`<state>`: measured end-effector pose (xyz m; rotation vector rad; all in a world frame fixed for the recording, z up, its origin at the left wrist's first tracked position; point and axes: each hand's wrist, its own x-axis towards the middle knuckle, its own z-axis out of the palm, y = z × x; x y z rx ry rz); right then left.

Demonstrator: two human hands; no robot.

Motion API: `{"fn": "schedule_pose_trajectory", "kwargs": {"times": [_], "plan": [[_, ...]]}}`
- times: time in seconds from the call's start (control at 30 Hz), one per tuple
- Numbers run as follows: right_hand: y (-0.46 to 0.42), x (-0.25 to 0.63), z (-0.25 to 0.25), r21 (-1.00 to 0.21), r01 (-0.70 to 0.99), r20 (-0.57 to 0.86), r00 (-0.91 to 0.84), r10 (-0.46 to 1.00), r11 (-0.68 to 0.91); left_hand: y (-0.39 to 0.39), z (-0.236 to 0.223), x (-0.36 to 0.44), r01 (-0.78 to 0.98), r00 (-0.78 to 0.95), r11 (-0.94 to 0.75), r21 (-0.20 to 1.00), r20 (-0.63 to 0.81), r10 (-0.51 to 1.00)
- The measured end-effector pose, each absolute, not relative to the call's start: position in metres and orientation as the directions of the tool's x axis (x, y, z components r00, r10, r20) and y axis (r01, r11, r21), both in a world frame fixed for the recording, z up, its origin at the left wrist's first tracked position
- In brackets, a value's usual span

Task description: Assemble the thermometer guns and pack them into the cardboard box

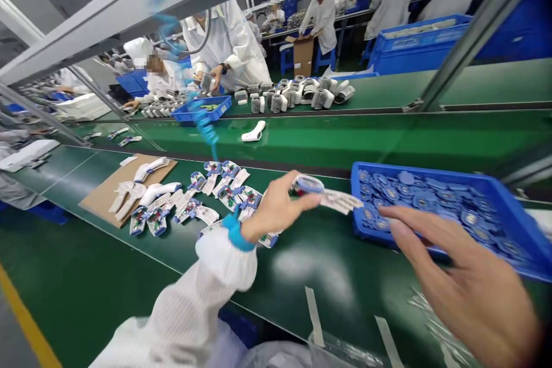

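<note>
In the head view, my left hand (278,207) is closed on a small device half (334,198), pinched between thumb and fingers above the green workbench (297,293). Its blue rounded end sits at my fingertips; its pale handle points right, out of my grip, the tip reaching the left edge of a blue bin (515,208) as I look at it. I cannot tell whether tip and bin touch.

My right hand (470,282) is open, thumb apart from the fingers, and I see nothing in it. It is held at the near side of the bin, fingertips toward the blue discs (403,191) inside; whether they touch any is unclear. The device half lies between my two hands, beyond the right fingertips and to their left.

Behind and left of my left wrist, more open halves with circuit parts (228,198) lie in a loose cluster, beside a cardboard sheet (97,201) bearing white shells (159,191). Past them, one white piece (253,132) lies on the green belt (302,141). Across it, a co-worker in white (235,40) holds a grey-and-white part (207,83).
</note>
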<state>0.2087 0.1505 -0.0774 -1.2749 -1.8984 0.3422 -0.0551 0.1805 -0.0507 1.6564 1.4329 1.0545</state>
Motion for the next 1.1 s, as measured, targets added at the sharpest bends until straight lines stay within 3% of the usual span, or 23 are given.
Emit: {"fn": "schedule_pose_trajectory", "kwargs": {"times": [0.2, 0.33, 0.4, 0.5, 0.63, 0.73, 0.83, 0.97, 1.1], "plan": [[0.13, 0.188, -0.062, -0.606, 0.599, 0.402, -0.337, 0.851, 0.523, 0.106, -0.073, -0.002, 0.484, 0.223, -0.237, 0.842, 0.144, 0.964], [0.103, 0.212, -0.061, -0.523, 0.68, 0.448, -0.295, 0.844, 0.515, 0.101, -0.095, 0.013, 0.544, 0.125, -0.076, 0.836, 0.009, 0.992], [0.098, 0.225, -0.065, -0.549, 0.709, 0.443, -0.202, 0.874, 0.442, 0.101, -0.106, 0.017, 0.417, 0.081, 0.073, 0.906, -0.117, 0.99], [0.102, 0.232, -0.083, -0.658, 0.674, 0.318, -0.154, 0.935, 0.335, 0.101, -0.114, 0.025, 0.212, 0.169, 0.186, 0.959, -0.224, 0.96], [0.107, 0.219, -0.104, -0.766, 0.59, 0.148, -0.223, 0.964, 0.254, 0.096, -0.111, 0.036, 0.413, 0.203, 0.042, 0.91, -0.137, 0.97], [0.103, 0.212, -0.096, -0.694, 0.665, 0.18, -0.211, 0.961, 0.277, 0.093, -0.107, 0.038, 0.558, 0.242, -0.065, 0.827, -0.087, 0.966], [0.097, 0.223, -0.08, -0.6, 0.75, 0.277, -0.13, 0.952, 0.277, 0.093, -0.109, 0.035, 0.589, 0.214, -0.018, 0.808, -0.134, 0.968], [0.094, 0.263, -0.099, -0.449, 0.883, 0.294, 0.0, 0.956, 0.138, 0.096, -0.115, 0.031, 0.292, 0.17, 0.255, 0.922, -0.312, 0.935], [0.083, 0.287, -0.148, -0.336, 0.933, 0.26, -0.041, 0.965, 0.13, 0.1, -0.118, 0.032, -0.018, 0.269, 0.488, 0.872, -0.466, 0.843]]}}
